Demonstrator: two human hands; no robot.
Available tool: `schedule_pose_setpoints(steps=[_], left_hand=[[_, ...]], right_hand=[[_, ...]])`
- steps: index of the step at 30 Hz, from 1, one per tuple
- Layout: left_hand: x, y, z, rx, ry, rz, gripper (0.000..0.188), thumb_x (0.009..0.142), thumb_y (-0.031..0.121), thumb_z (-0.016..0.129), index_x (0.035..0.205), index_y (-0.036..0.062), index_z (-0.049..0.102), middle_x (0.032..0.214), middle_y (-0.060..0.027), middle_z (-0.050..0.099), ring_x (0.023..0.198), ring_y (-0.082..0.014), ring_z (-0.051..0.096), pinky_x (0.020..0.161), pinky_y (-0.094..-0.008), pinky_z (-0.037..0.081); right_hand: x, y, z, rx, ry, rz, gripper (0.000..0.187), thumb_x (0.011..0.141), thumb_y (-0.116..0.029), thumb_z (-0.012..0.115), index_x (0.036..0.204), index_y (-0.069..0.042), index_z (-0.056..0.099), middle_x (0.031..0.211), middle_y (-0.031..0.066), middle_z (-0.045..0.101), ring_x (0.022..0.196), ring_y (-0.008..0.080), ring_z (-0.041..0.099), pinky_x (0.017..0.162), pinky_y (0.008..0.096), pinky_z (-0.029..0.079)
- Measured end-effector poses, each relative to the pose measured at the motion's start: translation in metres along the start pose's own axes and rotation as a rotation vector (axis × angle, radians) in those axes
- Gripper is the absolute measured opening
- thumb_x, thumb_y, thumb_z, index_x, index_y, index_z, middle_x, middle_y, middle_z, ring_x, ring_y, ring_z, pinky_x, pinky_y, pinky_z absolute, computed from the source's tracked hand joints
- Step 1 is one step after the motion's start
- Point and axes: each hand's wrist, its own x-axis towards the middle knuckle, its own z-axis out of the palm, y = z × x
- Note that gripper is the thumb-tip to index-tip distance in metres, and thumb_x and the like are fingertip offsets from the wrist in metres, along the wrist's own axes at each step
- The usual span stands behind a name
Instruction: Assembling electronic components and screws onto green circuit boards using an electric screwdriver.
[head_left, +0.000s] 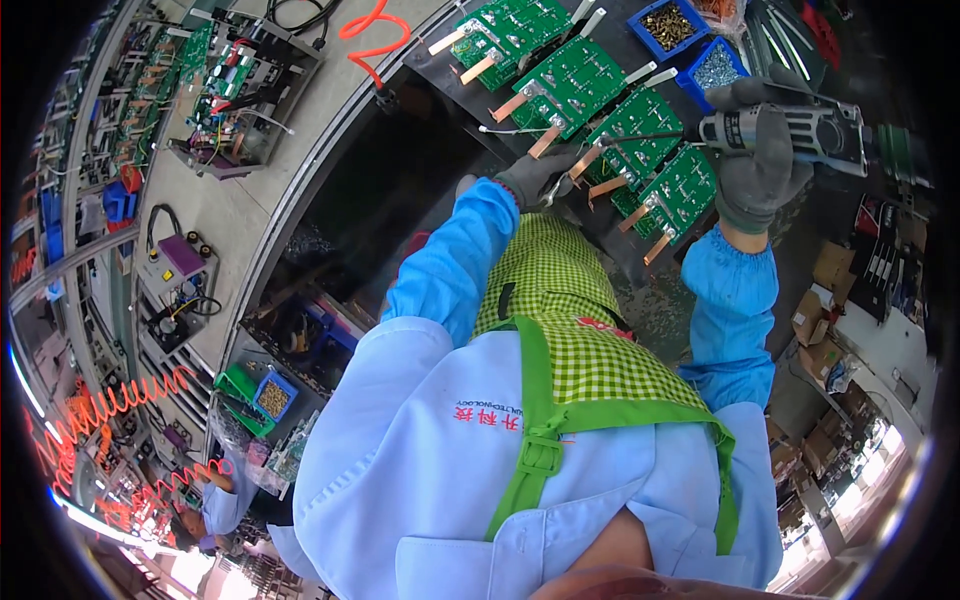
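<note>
My right hand [757, 160], in a dark grey glove, grips a silver and black power screwdriver [830, 135]. Its long thin bit points left across a green circuit board [635, 135] to the base of a copper strip [585, 160]. Also gloved, my left hand [540, 178] is closed beside the ends of the copper strips. A slim silver wrench-like tool [556, 190] sticks out by its fingers; the grip itself is partly hidden. Several more boards with copper strips lie in a slanting row, among them one circuit board [572, 82] farther left and another [682, 190] nearer me.
Blue bins of brass-coloured fasteners [668, 28] and silver screws [715, 70] stand beyond the boards. An orange coiled hose [375, 30] hangs at the far bench edge. On the left, an open electronic unit [235, 100] rests on a grey conveyor [275, 190]. Cardboard boxes [815, 320] are at right.
</note>
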Motion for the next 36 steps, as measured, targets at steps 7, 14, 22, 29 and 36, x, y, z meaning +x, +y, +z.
schedule_pose_setpoints(steps=[7, 14, 22, 29, 36], left_hand=[[0.035, 0.023, 0.014, -1.447, 0.108, -0.655, 0.035, 0.092, 0.017, 0.05, 0.125, 0.0049, 0.046, 0.1, -0.0059, 0.057, 0.078, -0.0124, 0.057, 0.06, -0.0199, 0.049], [0.031, 0.039, 0.003, -1.579, 0.185, -0.727, 0.028, 0.09, 0.021, 0.054, 0.113, 0.0044, 0.056, 0.091, -0.0058, 0.061, 0.066, -0.0106, 0.058, 0.054, -0.0212, 0.05], [0.036, 0.016, 0.01, -1.443, 0.104, -0.712, 0.036, 0.088, 0.028, 0.057, 0.116, 0.0042, 0.054, 0.089, -0.0073, 0.062, 0.065, -0.011, 0.055, 0.051, -0.0221, 0.047], [0.036, 0.011, 0.011, -1.455, 0.09, -0.674, 0.032, 0.091, 0.027, 0.054, 0.112, 0.0026, 0.055, 0.09, -0.0061, 0.061, 0.065, -0.0092, 0.054, 0.05, -0.0206, 0.046], [0.036, 0.025, 0.005, -1.403, 0.127, -0.698, 0.03, 0.091, 0.024, 0.053, 0.11, 0.0012, 0.054, 0.088, -0.0073, 0.062, 0.062, -0.0096, 0.054, 0.048, -0.0194, 0.046]], right_hand=[[-0.011, 0.026, -0.009, 0.062, 0.036, 0.123, 0.043, 0.081, -0.016, 0.053, 0.118, 0.005, 0.047, 0.087, 0.0144, 0.063, 0.073, 0.0249, 0.064, 0.065, 0.0367, 0.053], [-0.015, 0.029, -0.012, -0.391, -0.062, -0.047, 0.044, 0.082, -0.018, 0.054, 0.119, 0.004, 0.047, 0.087, 0.0135, 0.063, 0.072, 0.0245, 0.064, 0.067, 0.0373, 0.053], [-0.008, 0.02, 0.003, -0.205, 0.013, 0.087, 0.042, 0.08, -0.023, 0.057, 0.113, 0.003, 0.049, 0.086, 0.0123, 0.061, 0.072, 0.023, 0.061, 0.068, 0.0377, 0.052], [-0.007, 0.028, 0.002, -0.114, 0.029, 0.073, 0.034, 0.083, -0.019, 0.055, 0.109, 0.003, 0.05, 0.083, 0.0144, 0.064, 0.07, 0.0213, 0.063, 0.065, 0.0326, 0.051], [-0.008, 0.022, 0.005, -0.182, 0.083, 0.095, 0.036, 0.083, -0.017, 0.051, 0.112, 0.004, 0.049, 0.084, 0.0155, 0.064, 0.069, 0.0225, 0.063, 0.065, 0.0333, 0.052]])
